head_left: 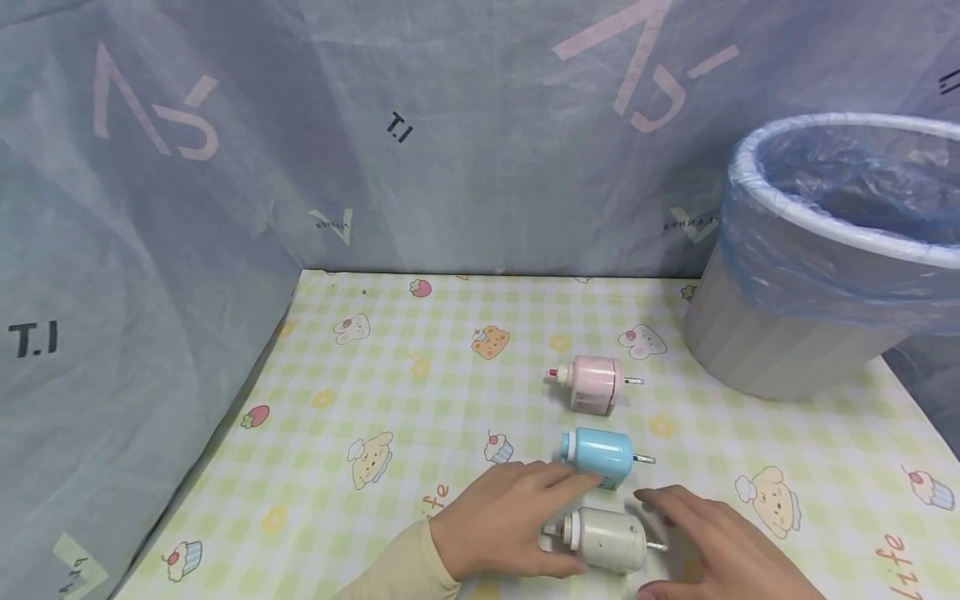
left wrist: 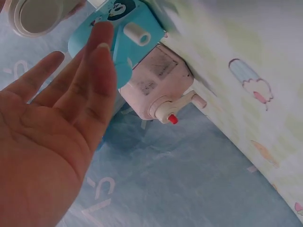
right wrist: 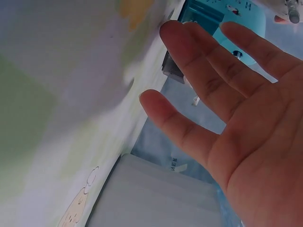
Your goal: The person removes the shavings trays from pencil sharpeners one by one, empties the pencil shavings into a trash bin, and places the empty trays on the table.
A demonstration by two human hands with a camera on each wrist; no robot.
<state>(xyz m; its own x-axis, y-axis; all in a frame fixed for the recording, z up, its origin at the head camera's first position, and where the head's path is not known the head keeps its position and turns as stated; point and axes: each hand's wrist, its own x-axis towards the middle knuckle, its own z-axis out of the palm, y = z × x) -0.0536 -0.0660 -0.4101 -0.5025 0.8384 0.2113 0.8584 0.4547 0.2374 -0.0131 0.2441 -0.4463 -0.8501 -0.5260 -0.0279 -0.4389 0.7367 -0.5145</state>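
Hands are closing in on the white sharpener [head_left: 606, 540], which is lying on its side on the checked tablecloth [head_left: 390, 367] at the near edge, just in front of the blue sharpener [head_left: 600, 455] and the pink sharpener [head_left: 592, 383]. The left hand [head_left: 498, 521] is resting against its crank end with fingers fairly straight, gripping nothing; the right hand [head_left: 708, 542] is hovering beside the other end, fingers spread and relaxed. Because the blue one is sitting so close, a sideways nudge could be knocking it, and the rounded body may be rolling away. The lined bin [head_left: 825, 258] is standing well apart.
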